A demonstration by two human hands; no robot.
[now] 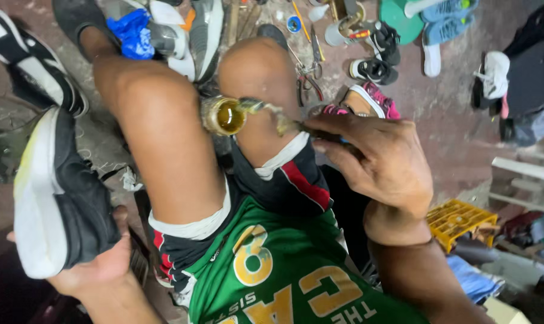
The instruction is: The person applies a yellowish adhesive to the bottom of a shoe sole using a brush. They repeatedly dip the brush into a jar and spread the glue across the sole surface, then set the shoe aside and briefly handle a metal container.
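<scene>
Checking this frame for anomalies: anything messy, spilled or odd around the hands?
Yes. The brush in the right hand is coated in stringy amber glue, strands trailing back to the open glue tin between the knees. The left hand holds a black shoe sole-outward. Loose shoes and tools litter the floor.

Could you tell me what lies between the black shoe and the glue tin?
In the head view, a bare thigh lies between the shoe and the tin.

Green jersey (pixel 284 282) with yellow lettering, black shorts (pixel 284 186) with red-and-white trim, possibly a layered white hem.
</scene>
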